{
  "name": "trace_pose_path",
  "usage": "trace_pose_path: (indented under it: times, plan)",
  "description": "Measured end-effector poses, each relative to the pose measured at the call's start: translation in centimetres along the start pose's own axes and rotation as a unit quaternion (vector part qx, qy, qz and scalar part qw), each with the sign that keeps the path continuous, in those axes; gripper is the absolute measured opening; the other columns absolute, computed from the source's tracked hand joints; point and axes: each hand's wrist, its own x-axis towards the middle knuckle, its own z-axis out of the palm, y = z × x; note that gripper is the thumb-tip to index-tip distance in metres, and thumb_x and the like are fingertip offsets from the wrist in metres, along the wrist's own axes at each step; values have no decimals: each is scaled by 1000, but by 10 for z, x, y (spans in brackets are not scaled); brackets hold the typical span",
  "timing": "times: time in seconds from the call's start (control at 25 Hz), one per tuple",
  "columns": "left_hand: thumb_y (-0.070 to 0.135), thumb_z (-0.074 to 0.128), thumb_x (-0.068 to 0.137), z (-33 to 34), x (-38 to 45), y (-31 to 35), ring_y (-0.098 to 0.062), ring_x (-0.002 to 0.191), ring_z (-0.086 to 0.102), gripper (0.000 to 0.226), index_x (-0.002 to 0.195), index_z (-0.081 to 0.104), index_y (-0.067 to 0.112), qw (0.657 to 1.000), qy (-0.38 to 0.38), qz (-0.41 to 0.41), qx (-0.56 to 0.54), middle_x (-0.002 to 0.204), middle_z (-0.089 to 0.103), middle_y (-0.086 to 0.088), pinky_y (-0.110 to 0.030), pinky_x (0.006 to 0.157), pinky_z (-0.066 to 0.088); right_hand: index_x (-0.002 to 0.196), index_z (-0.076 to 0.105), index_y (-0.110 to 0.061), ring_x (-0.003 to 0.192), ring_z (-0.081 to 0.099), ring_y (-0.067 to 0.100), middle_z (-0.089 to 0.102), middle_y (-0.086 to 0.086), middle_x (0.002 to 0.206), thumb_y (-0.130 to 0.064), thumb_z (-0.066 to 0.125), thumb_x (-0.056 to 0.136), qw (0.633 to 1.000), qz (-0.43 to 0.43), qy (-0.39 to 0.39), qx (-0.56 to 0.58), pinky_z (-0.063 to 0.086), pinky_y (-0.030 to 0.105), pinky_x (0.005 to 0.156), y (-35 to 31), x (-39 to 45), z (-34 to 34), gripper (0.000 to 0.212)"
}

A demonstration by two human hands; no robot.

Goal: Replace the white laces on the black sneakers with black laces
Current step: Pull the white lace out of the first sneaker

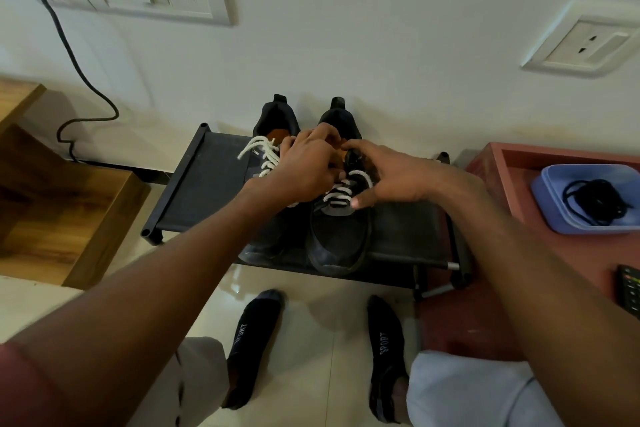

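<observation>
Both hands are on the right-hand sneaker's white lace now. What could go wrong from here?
1. The sneakers overhang the rack's front edge; a hard pull on the white lace might tip one off.
2. The black laces lie bundled in the blue tray and may tangle.

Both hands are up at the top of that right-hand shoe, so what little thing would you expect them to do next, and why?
Probably start pulling the white lace out of the top eyelets of the right-hand sneaker. Both the left hand and right hand sit at its tongue, the lace still crosses the shoe, and the black laces wait untouched in the blue tray.
</observation>
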Motion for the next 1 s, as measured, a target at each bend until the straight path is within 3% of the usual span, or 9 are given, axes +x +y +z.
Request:
trace_pose_path:
  times: [0.16,0.36,0.48,0.6,0.64,0.8,1.0]
  plan:
    - [35,82,87,5,2,3,-29,138,37,19,93,82,18,997,19,-10,-71,146,47,0,-43,111,36,154,16,-47,141,47,33,36,3,159,-65,94,57,998,33,46,-22,48,55,111,-2,2,20,126]
    - [23,91,76,6,-1,1,-18,119,55,15,81,82,13,988,71,-11,-137,134,56,-1,-42,95,52,147,17,-45,133,54,34,41,3,152,-58,99,53,993,48,87,-56,52,55,101,-1,3,29,125]
    - [18,92,74,7,-5,-4,-16,114,60,18,81,76,13,970,94,-25,-224,123,63,-2,-41,92,57,148,17,-42,133,53,33,42,2,151,-53,101,52,993,59,90,-47,52,54,102,-3,3,29,128]
    - [17,89,79,9,-10,-5,-11,116,59,14,77,75,17,945,102,-46,-307,124,54,4,-31,94,55,148,18,-41,132,53,32,44,3,152,-47,102,53,994,67,82,-21,51,51,104,1,3,26,127]
    - [19,87,82,9,-12,-3,-13,118,57,12,78,75,17,950,107,-45,-290,126,51,4,-31,96,53,146,19,-41,131,54,32,46,4,151,-46,103,53,995,62,76,-11,52,51,103,1,3,27,126]
    - [38,76,92,14,-9,14,-25,116,47,21,98,76,18,988,147,-3,-53,126,47,-1,-36,97,44,136,23,-44,130,56,32,47,2,148,-48,103,49,996,50,78,-9,53,55,102,0,8,29,118]
    - [41,81,87,5,6,17,-27,112,42,24,99,82,21,994,87,-40,-42,112,37,3,-31,92,36,139,22,-41,129,56,29,48,2,147,-47,103,50,997,46,68,2,53,52,103,4,12,29,120]
